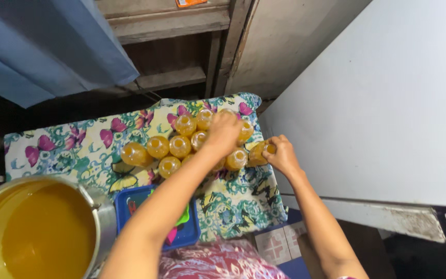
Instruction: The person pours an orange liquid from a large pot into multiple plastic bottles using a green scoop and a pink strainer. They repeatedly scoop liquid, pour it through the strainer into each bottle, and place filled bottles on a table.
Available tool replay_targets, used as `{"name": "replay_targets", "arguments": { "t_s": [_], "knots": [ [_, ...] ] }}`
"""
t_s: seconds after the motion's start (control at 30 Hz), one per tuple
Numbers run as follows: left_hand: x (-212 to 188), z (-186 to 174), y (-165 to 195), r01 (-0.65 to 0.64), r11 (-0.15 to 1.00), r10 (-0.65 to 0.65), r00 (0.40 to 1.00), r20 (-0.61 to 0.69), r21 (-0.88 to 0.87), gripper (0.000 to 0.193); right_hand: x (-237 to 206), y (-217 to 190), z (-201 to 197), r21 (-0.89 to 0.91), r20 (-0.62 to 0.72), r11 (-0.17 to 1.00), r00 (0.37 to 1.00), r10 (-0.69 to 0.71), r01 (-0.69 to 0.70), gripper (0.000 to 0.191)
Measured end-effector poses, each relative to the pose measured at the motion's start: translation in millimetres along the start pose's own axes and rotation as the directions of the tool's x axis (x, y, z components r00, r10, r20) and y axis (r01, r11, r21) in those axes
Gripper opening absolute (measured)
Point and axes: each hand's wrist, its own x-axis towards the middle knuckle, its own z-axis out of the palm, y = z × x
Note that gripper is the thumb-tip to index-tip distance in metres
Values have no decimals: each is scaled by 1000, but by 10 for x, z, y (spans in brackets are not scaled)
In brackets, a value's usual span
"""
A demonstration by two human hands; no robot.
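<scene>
Several small bottles of orange liquid (180, 146) stand close together on a table covered with a butterfly-patterned cloth (68, 150). My left hand (224, 132) reaches over the cluster, its fingers closed on top of a bottle that it hides. My right hand (282, 154) grips another orange bottle (258, 153) at the right edge of the group, near the table's right side. Both forearms stretch out from the bottom of the view.
A large metal pot of orange liquid (37, 227) sits at the lower left. A blue plastic tray (132, 201) lies beside it, partly under my left arm. A white slanted panel (388, 103) fills the right. Blue fabric (42, 46) hangs at the upper left, before wooden shelving (171, 23).
</scene>
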Motion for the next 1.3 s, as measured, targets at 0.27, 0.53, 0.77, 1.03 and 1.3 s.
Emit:
{"name": "replay_targets", "arguments": {
  "t_s": [0.27,0.53,0.77,1.03,1.3],
  "knots": [
    [826,679,86,-133,977,43,888,459,166,23,297,173,300,75,6,997,1000,4,-4,39],
    [1005,877,-49,45,999,-38,940,339,-12,25,442,129,409,38,51,999,998,-22,20,37],
    [1132,927,-88,117,993,-116,960,255,13,20,504,36,519,62,44,998,999,-1,-1,38],
    [1225,890,-124,291,956,-254,892,375,-44,34,591,-109,679,29,0,998,999,54,-54,37],
    [1128,696,-193,390,911,-297,846,444,-135,50,377,-202,518,116,-84,993,996,-23,32,53]
  ]
}}
